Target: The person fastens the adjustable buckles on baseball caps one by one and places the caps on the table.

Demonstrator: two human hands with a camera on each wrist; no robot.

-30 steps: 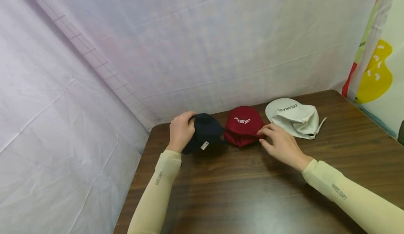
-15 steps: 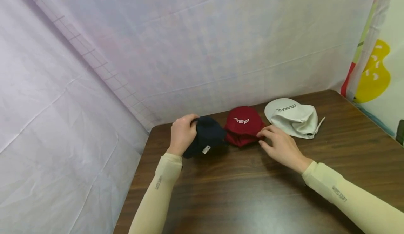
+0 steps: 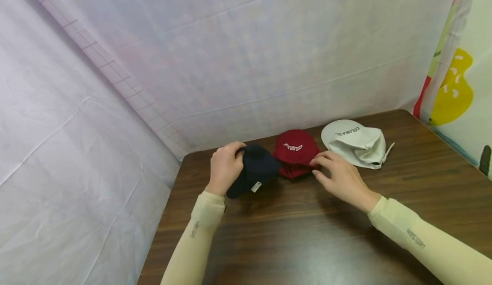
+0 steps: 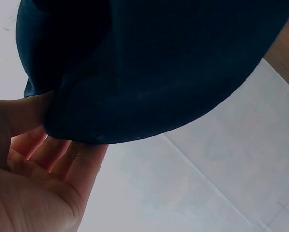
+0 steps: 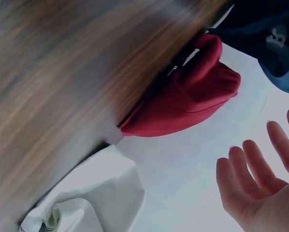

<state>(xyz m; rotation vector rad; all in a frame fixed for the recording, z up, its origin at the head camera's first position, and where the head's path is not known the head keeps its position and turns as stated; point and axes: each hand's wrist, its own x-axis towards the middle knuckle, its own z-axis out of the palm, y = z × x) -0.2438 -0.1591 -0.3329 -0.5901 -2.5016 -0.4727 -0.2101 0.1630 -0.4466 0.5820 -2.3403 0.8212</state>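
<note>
A navy blue cap (image 3: 257,167) with a small white tag is held at the left, tilted above the tabletop. My left hand (image 3: 226,167) pinches its edge; in the left wrist view the thumb lies on one side of the dark fabric (image 4: 149,72) and the fingers on the other. To its right sits a red cap (image 3: 294,148) with white lettering. My right hand (image 3: 340,176) hovers near that cap's right side, and the right wrist view has its relaxed fingers (image 5: 253,169) apart from the red cap (image 5: 183,96), holding nothing.
A white cap (image 3: 357,144) with dark lettering and a loose strap lies right of the red one. The brown wooden table (image 3: 292,233) backs against a pale hanging cloth (image 3: 250,63). Another pale cloth (image 3: 77,182) hangs along the left side.
My left hand has brought the navy cap slightly right and toward me, so it now overlaps the red cap's left edge in the head view. The right hand has barely moved.
</note>
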